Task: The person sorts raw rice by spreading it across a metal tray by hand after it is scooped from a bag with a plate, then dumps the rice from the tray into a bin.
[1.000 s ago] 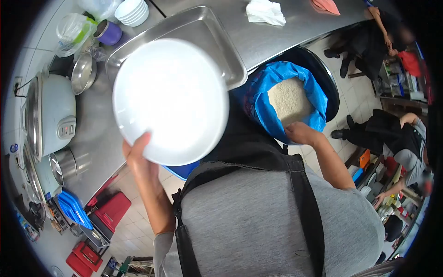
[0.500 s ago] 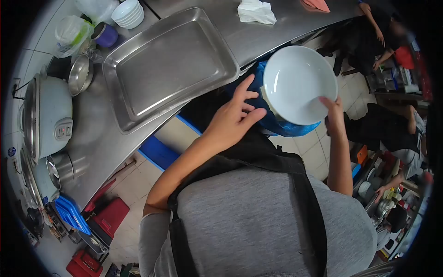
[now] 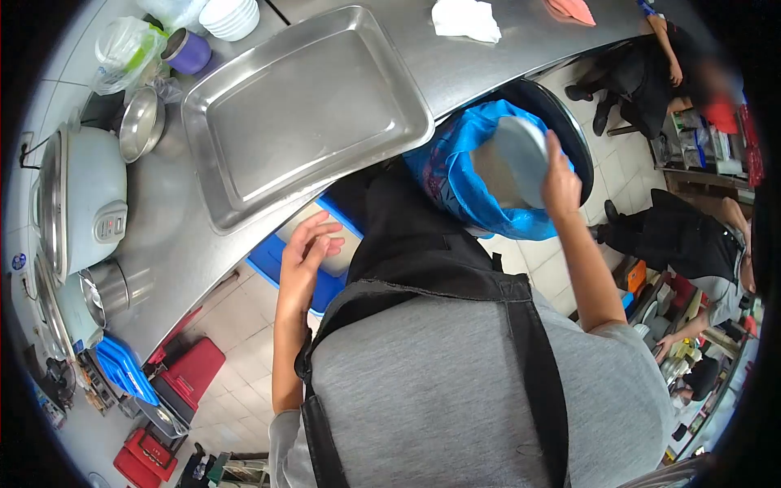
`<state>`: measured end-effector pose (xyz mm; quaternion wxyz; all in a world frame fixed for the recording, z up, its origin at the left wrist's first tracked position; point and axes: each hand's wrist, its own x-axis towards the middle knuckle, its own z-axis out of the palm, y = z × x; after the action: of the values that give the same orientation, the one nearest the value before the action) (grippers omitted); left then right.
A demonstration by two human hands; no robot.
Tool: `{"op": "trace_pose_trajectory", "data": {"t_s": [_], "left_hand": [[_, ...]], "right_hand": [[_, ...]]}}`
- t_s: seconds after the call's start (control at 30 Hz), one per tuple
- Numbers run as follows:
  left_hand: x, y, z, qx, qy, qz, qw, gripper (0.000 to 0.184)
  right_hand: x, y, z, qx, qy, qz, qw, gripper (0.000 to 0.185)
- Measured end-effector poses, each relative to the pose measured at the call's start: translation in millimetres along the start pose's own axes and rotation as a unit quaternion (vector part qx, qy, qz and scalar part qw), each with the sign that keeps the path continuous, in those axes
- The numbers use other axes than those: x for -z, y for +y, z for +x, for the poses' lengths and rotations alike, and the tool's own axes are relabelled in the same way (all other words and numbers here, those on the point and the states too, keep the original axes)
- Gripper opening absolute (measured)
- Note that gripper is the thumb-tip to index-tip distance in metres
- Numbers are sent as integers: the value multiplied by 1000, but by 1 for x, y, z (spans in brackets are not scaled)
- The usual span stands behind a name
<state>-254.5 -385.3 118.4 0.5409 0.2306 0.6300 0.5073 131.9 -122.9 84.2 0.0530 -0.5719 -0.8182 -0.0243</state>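
My right hand grips a white bowl by its rim. The bowl is tipped on its side in the mouth of a blue plastic bag. Pale, grainy-looking contents show inside the bag, too unclear to name. A dark round bin surrounds the bag. My left hand is empty with loosely spread fingers, above a blue-rimmed container on the floor. A large steel tray lies on the steel counter between the hands and the wall.
On the counter stand a rice cooker, a small steel bowl, a purple cup, stacked white bowls and a white cloth. Co-workers are at the right. A red case is at lower left.
My right hand has tilted the bowl and lowered it into the bag's mouth, exposing the contents. My left hand has moved away from the bag, leftward and down.
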Motion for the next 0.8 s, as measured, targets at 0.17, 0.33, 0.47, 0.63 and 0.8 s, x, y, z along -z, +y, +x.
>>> {"op": "trace_pose_trajectory", "data": {"t_s": [0.17,0.33,0.47,0.63,0.8], "left_hand": [[0,-20,-5,28,-12,-30,999,34],[-34,-48,44,-14,-158,70,985,34],[-102,-51,110,-99,-188,227,951,38],[-204,-43,170,-126,-36,452,882,65],[-209,-19,184,-44,-82,449,889,44]], "right_hand": [[-108,22,-26,-157,-38,257,953,54],[-107,12,-42,-180,-59,304,934,48],[-81,-2,-34,-211,-137,316,915,44],[-133,29,-26,-206,-132,413,877,31],[-160,41,-15,-261,-88,371,887,52]]}}
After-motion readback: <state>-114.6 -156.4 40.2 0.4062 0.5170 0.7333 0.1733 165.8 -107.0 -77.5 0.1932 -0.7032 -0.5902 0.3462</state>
